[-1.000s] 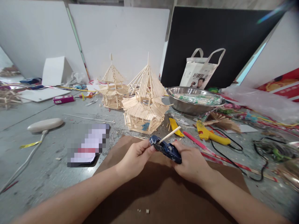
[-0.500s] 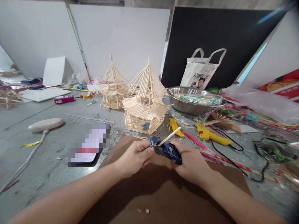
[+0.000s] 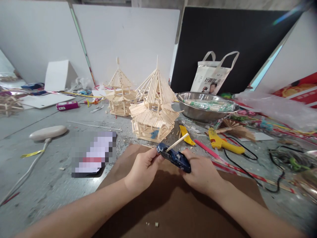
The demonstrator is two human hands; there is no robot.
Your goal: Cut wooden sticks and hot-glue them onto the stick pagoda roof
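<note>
Above a brown board [image 3: 178, 205], my right hand [image 3: 204, 173] is wrapped round the handles of dark blue hand cutters [image 3: 177, 160], whose surface is speckled with white. A thin wooden stick [image 3: 178, 142] crosses the head of the cutters and slants up to the right. My left hand [image 3: 142, 168] is closed, thumb and fingers pinched at the cutters' head, where the stick's lower end runs in; the fingers hide that end. Just beyond stands a pavilion model of wooden sticks [image 3: 155, 119]. A second, smaller stick pavilion [image 3: 120, 96] is behind it to the left.
Left lie a phone [image 3: 95, 155] and a white corded device [image 3: 48, 133]. To the right are a yellow glue gun [image 3: 226, 145], a yellow-handled tool [image 3: 187, 135] and a pink rod [image 3: 205, 148]. A metal bowl [image 3: 198, 114] holds wrapped sticks. Small cut bits [image 3: 157, 224] lie on the board.
Both hands have shifted slightly left together with the cutters and the stick. The grip looks the same, and the things on the table have stayed put.
</note>
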